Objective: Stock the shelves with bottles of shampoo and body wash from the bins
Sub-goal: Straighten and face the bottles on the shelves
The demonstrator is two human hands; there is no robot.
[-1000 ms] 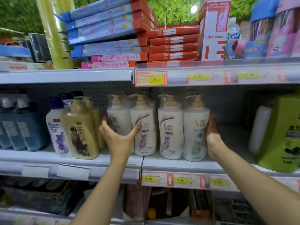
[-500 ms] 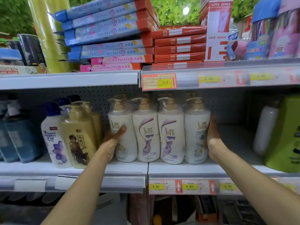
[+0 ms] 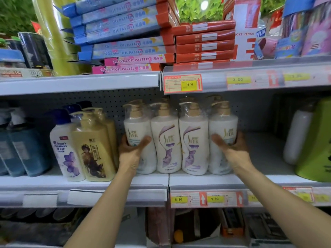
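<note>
The middle shelf [image 3: 84, 181] carries everything that matters here, its front rail holding yellow price tags [image 3: 214, 199]. To the right on that shelf stands a big green container [image 3: 317, 140], partly out of view. At the shelf's centre four white pump bottles [image 3: 180, 140] stand upright in a tight row, side touching side, each pump head wrapped in clear film. Left of the row, just beside it, stand gold bottles [image 3: 93, 149] and a white Head & Shoulders bottle [image 3: 66, 149]. The left hand [image 3: 131, 151] wraps the leftmost white bottle low on its body, thumb across the front. The right hand [image 3: 231, 149] grips the rightmost one the same way, so the row sits between both hands.
</note>
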